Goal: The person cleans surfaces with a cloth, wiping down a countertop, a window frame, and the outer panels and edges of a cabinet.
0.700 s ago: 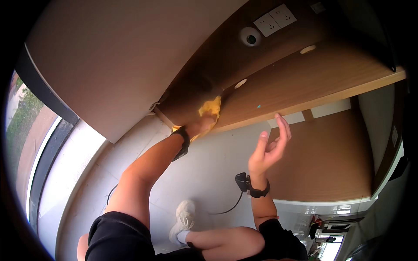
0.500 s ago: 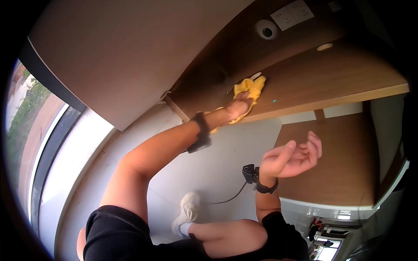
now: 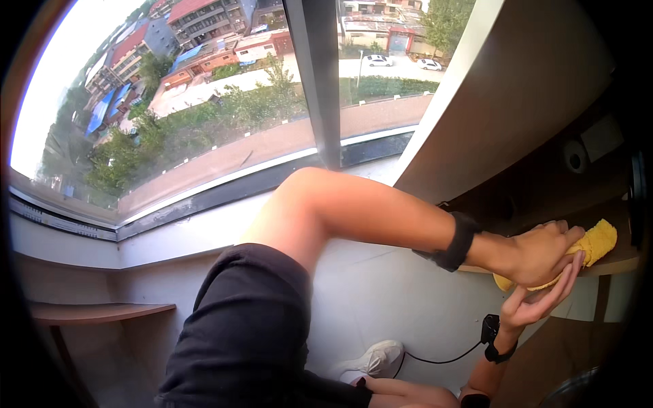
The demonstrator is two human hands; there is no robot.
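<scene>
My left hand (image 3: 541,253) is closed round a yellow cloth (image 3: 598,243) at the right of the view. The cloth is bunched, with one end sticking out past the fingers and another fold hanging below the palm. From beneath, my right hand (image 3: 541,304) meets the cloth, its long fingers against it and the thumb on the other side. Both hands are close together at the front edge of a brown wooden shelf (image 3: 622,262). Part of the cloth is hidden behind my fingers. Each wrist wears a black band.
A pale cabinet side panel (image 3: 503,102) rises beyond my left arm. Large windows (image 3: 204,102) with a dark frame stand at the left and ahead. A curved wooden shelf (image 3: 102,311) is at lower left. A black cable (image 3: 442,360) runs near my white shoe (image 3: 384,355).
The view has swung left toward the windows. My left hand has lifted the cloth from the shelf surface to its front edge, and my right hand has come up to the cloth.
</scene>
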